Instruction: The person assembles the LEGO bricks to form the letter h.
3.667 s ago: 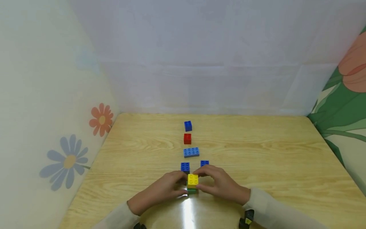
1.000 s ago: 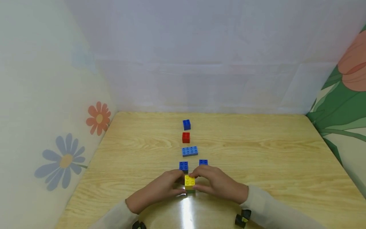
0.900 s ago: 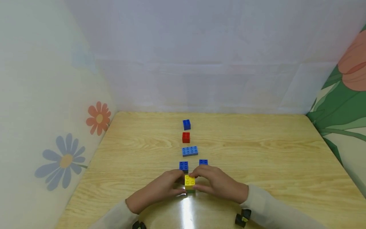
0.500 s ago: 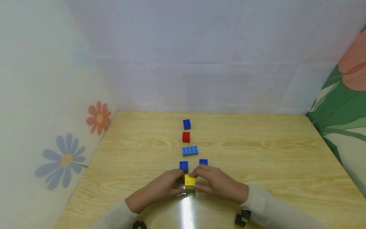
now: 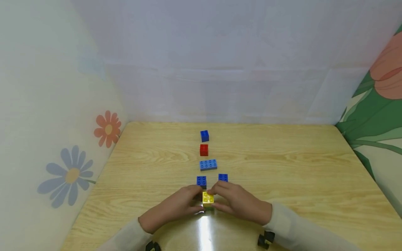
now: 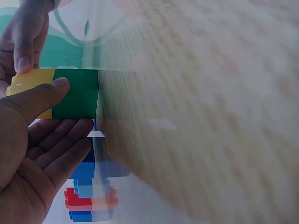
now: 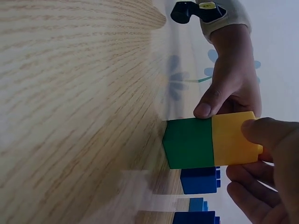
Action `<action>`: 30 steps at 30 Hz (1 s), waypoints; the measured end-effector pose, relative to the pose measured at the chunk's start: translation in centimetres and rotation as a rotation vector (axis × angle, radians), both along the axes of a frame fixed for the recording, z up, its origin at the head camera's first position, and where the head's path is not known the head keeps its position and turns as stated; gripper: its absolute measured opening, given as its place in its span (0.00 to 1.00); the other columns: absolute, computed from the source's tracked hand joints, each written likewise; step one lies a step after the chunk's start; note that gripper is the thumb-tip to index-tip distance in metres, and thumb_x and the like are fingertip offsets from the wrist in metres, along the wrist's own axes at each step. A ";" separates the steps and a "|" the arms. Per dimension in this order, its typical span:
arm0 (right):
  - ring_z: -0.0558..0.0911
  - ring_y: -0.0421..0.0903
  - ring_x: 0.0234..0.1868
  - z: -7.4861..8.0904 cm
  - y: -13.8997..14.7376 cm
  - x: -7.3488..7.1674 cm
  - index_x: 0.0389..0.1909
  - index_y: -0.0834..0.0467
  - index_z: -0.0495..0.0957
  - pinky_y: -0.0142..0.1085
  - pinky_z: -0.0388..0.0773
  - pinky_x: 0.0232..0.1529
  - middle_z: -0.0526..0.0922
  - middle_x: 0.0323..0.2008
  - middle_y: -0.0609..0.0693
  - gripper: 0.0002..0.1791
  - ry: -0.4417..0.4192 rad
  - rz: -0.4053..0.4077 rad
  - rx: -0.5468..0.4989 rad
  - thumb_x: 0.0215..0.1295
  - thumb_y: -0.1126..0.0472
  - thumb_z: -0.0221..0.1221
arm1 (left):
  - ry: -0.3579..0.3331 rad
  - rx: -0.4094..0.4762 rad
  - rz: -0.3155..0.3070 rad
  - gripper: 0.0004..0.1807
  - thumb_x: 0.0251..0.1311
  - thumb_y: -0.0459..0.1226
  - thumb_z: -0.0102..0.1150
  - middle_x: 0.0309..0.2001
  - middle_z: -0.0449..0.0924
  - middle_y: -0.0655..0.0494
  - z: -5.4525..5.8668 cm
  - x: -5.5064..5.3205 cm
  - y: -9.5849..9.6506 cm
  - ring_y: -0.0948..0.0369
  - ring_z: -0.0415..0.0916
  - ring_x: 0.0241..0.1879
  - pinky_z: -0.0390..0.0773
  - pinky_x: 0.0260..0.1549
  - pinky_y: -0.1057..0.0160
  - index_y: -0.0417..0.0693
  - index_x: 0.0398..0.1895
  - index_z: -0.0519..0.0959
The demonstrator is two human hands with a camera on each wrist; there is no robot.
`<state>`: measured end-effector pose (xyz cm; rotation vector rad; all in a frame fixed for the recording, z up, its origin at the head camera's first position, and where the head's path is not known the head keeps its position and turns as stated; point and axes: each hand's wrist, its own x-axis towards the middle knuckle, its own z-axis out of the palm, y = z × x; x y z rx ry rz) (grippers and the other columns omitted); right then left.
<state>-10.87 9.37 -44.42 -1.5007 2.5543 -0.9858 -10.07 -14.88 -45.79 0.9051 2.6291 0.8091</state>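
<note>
In the head view a yellow toy brick (image 5: 208, 200) sits on top of a green toy brick (image 7: 189, 143), near the table's front. Both wrist views show the two bricks meeting with no visible gap, the green one resting on the table. My left hand (image 5: 174, 208) holds the green brick low down, its thumb on the near face and its fingers at the far side. From the other side my right hand (image 5: 242, 203) pinches the yellow brick between thumb and fingers. In the head view the green brick is mostly hidden under the yellow one.
Just beyond the hands stand two dark blue bricks (image 5: 201, 181), the right one partly covered by my right hand. Farther back, roughly in line, lie a long light blue brick (image 5: 208, 164), a red brick (image 5: 204, 150) and another blue brick (image 5: 205, 135) on the wooden table (image 5: 282, 157).
Since the earliest frame the yellow brick has come down onto the green one, which shows less now. Both hands keep their hold, and over the last second they have hardly moved.
</note>
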 end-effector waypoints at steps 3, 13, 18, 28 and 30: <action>0.78 0.35 0.50 -0.1 0.0 -0.1 0.52 0.53 0.77 0.24 0.74 0.51 0.78 0.48 0.41 0.15 -0.004 0.001 -0.007 0.67 0.53 0.62 | 0.003 0.001 -0.002 0.17 0.55 0.44 0.71 0.38 0.77 0.65 0.0 0.0 0.0 0.68 0.73 0.38 0.78 0.42 0.64 0.49 0.43 0.77; 0.77 0.34 0.51 -0.3 0.0 -0.3 0.51 0.51 0.77 0.29 0.76 0.51 0.78 0.48 0.39 0.14 -0.102 0.003 -0.038 0.67 0.53 0.62 | 0.007 0.005 -0.002 0.17 0.55 0.44 0.71 0.38 0.77 0.64 -0.1 -0.1 0.0 0.68 0.73 0.38 0.78 0.42 0.64 0.49 0.43 0.77; 0.77 0.35 0.51 -0.5 0.0 -0.3 0.51 0.52 0.77 0.28 0.76 0.52 0.79 0.48 0.40 0.15 -0.109 -0.003 -0.050 0.66 0.54 0.62 | 0.016 0.011 0.002 0.17 0.55 0.45 0.71 0.38 0.77 0.65 -0.2 0.0 0.0 0.68 0.74 0.38 0.79 0.42 0.64 0.49 0.43 0.77; 0.77 0.34 0.51 -0.6 -0.1 -0.3 0.51 0.51 0.77 0.27 0.75 0.52 0.79 0.47 0.38 0.14 -0.072 0.004 -0.064 0.66 0.53 0.63 | 0.013 0.007 0.007 0.17 0.55 0.45 0.70 0.38 0.76 0.65 -0.2 0.0 0.0 0.68 0.73 0.38 0.79 0.42 0.64 0.50 0.43 0.77; 0.77 0.34 0.51 -0.7 -0.1 -0.3 0.51 0.50 0.77 0.28 0.76 0.52 0.79 0.47 0.38 0.14 -0.063 0.012 -0.077 0.66 0.53 0.63 | 0.017 0.011 0.003 0.17 0.55 0.45 0.70 0.38 0.77 0.64 -0.3 0.1 -0.1 0.68 0.73 0.38 0.79 0.42 0.64 0.49 0.43 0.77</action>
